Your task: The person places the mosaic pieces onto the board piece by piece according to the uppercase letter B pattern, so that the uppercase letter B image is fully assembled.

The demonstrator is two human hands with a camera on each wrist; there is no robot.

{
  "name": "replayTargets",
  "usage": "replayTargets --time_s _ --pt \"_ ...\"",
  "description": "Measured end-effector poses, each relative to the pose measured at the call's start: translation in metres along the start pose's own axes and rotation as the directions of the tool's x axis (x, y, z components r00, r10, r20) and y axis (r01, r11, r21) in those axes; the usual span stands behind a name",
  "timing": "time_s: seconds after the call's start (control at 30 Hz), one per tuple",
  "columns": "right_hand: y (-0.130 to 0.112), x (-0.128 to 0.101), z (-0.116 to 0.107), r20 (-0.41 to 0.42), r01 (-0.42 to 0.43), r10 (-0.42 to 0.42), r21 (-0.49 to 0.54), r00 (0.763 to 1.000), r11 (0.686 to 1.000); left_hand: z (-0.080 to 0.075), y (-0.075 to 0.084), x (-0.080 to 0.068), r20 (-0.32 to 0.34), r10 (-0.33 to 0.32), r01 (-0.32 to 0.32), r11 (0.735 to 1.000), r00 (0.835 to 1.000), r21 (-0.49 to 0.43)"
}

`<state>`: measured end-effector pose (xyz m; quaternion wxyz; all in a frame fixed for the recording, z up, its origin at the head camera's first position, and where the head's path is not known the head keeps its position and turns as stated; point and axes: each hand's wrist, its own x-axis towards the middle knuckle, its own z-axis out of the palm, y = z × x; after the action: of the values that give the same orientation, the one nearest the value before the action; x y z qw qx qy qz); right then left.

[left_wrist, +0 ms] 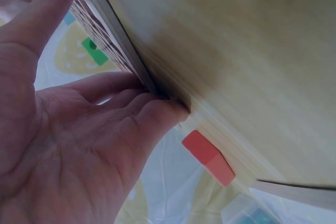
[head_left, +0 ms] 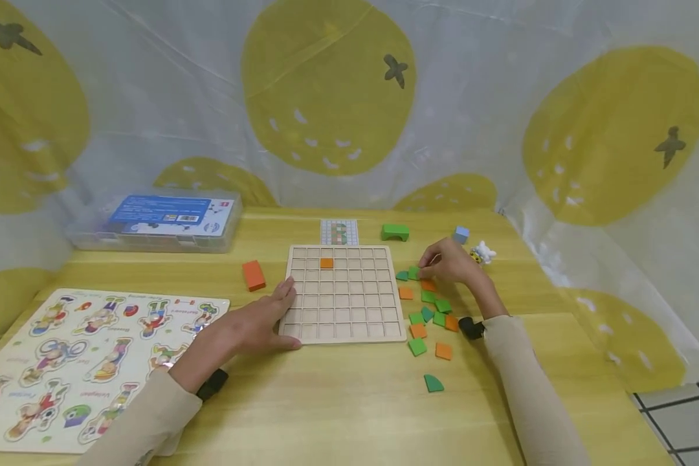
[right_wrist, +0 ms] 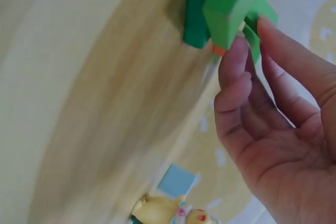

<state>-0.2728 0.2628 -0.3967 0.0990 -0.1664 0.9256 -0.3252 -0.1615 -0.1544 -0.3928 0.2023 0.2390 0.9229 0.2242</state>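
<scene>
- Lemon-print sheeting is hanging behind a wooden bench (head_left: 338,401) in the head view, where a grid board (head_left: 342,292) is lying with one orange tile (head_left: 326,263) seated in it. The left hand (head_left: 265,317) is resting flat along the board's left edge; the right hand (head_left: 450,262) is reaching into the loose tiles (head_left: 431,307) just right of it.
- Left wrist view: relaxed fingers (left_wrist: 157,111) are pressing against the board's rim (left_wrist: 113,30), steadying it, an orange block (left_wrist: 209,157) nearby.
- Right wrist view: fingertips (right_wrist: 236,51) are touching a green tile (right_wrist: 228,3), apparently picking; whether they are gripping is unclear. Lifting it cleanly to a cell seems to be the next demand.
</scene>
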Motion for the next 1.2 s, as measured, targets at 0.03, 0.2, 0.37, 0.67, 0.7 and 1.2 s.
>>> replayTargets --time_s 0.03,0.2,0.37,0.67,0.7,1.2 --pt "0.0 0.001 -0.001 0.002 0.008 -0.008 0.012 1.0 1.0 -0.001 0.0 -0.001 -0.003 0.001 -0.001 1.0 1.0 0.001" --pt "-0.002 0.004 -0.001 -0.016 0.035 -0.034 0.055 0.999 0.998 -0.002 -0.001 -0.002 -0.006 0.028 -0.028 1.0 1.0 -0.003" --pt "-0.024 0.011 0.008 -0.021 0.118 -0.116 0.156 0.993 0.981 0.0 0.0 -0.001 0.008 0.006 -0.006 1.0 1.0 -0.006" --pt "-0.083 0.061 0.043 0.053 0.085 -0.104 0.285 0.993 0.955 -0.002 0.001 0.001 0.012 -0.009 0.009 1.0 1.0 -0.014" --pt "-0.087 0.067 0.047 0.063 0.073 -0.094 0.288 0.994 0.955 -0.002 0.001 0.001 0.012 -0.009 0.01 1.0 1.0 -0.014" --pt "-0.104 0.098 0.074 0.079 0.008 -0.018 0.122 0.997 0.993 0.001 -0.003 0.002 0.01 0.003 -0.003 1.0 1.0 -0.001"
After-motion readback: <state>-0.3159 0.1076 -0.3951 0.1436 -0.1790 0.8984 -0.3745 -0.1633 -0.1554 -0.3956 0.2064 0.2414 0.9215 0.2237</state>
